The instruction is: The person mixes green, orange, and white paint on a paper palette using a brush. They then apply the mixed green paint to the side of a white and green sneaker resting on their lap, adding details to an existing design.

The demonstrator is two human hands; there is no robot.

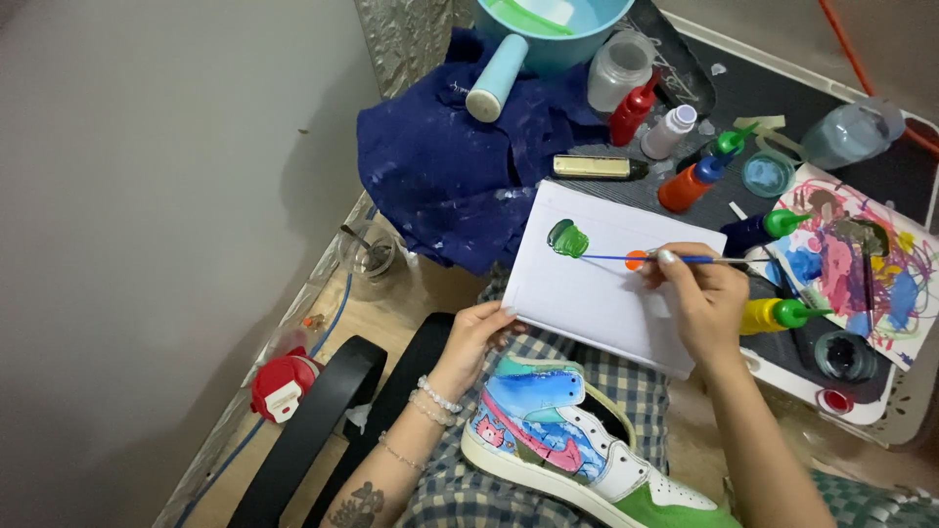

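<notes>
Soft, even indoor light falls from above, bright enough for vivid colours. The grey wall [147,196] at left darkens toward the lower corner. Shadows are faint and glare is slight. Focus is sharp centrally; the edges bend mildly.

Free room is left over the white pad's [597,293] lower half. Its far edge is hemmed by the blue cloth [440,166] and paint bottles [685,186]; the painted sneaker [577,440] blocks below.
</notes>
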